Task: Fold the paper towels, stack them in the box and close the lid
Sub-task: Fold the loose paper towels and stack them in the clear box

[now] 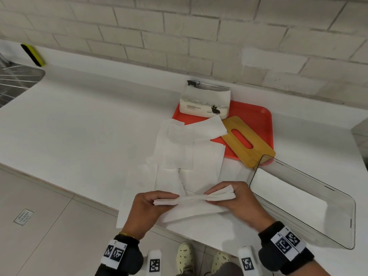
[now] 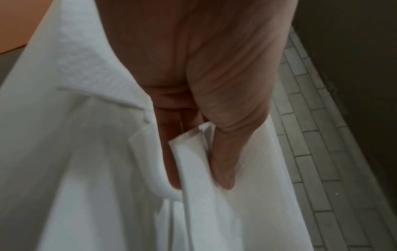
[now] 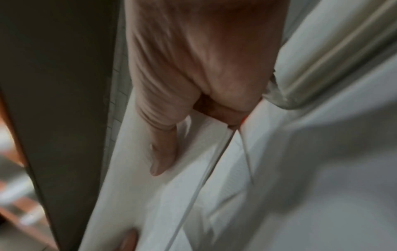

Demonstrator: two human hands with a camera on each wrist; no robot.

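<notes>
L hand (image 1: 148, 208) & R hand (image 1: 232, 198) sit nearest the camera, both gripping one folded paper towel (image 1: 191, 205) just above the counter's (image 1: 79, 126) front edge. L pinches its L end: in the left wrist view the thumb (image 2: 225, 152) and a finger clamp the layered edge (image 2: 193, 152). R pinches the other end, thumb (image 3: 163, 152) pressed flat on the sheet (image 3: 150, 195) in the right wrist view (blurry). The towel hangs in a long strip btwn the two hands.

Landmark = clear box (image 1: 310, 204), lying on the counter just R of the R hand, open, w/ white sheets inside. Left of the box & beyond the hands: loose unfolded towels (image 1: 179, 152) spread over each other. Past the box's far end: wooden lid (image 1: 247, 140), slotted, resting on a red tray (image 1: 258, 118), its near corner just behind the box rim. Further back on the tray, near the brick wall (image 1: 199, 36): tissue pack (image 1: 205, 100).
</notes>
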